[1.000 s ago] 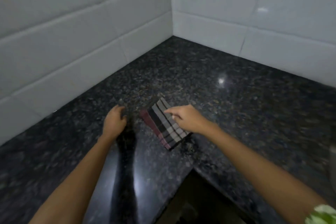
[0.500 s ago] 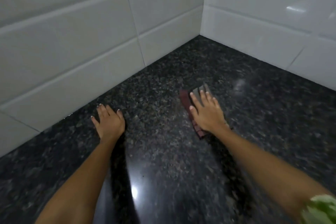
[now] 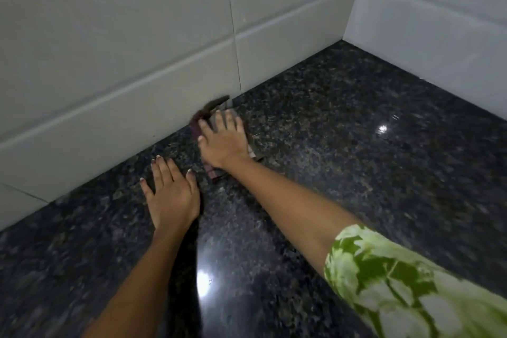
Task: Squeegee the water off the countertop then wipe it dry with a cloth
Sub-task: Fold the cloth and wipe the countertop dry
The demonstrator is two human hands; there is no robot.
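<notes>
A dark speckled granite countertop [image 3: 343, 162] fills the lower view. My right hand [image 3: 223, 143] lies flat with spread fingers on a dark red and grey checked cloth [image 3: 204, 111], pressing it against the base of the tiled wall. The cloth's far edge curls up at the wall, and most of it is hidden under the hand. Close beside it on the left, my left hand [image 3: 171, 195] rests flat on the bare stone with fingers straight. No squeegee is in view.
White tiled walls [image 3: 123, 49] rise behind the counter and meet in a corner at the upper right [image 3: 354, 8]. A bright light reflection sits on the stone near my left forearm [image 3: 204, 282].
My right hand has slid the cloth leftward and away, up to the wall base. My left hand stays flat on the counter. The view has shifted left.
</notes>
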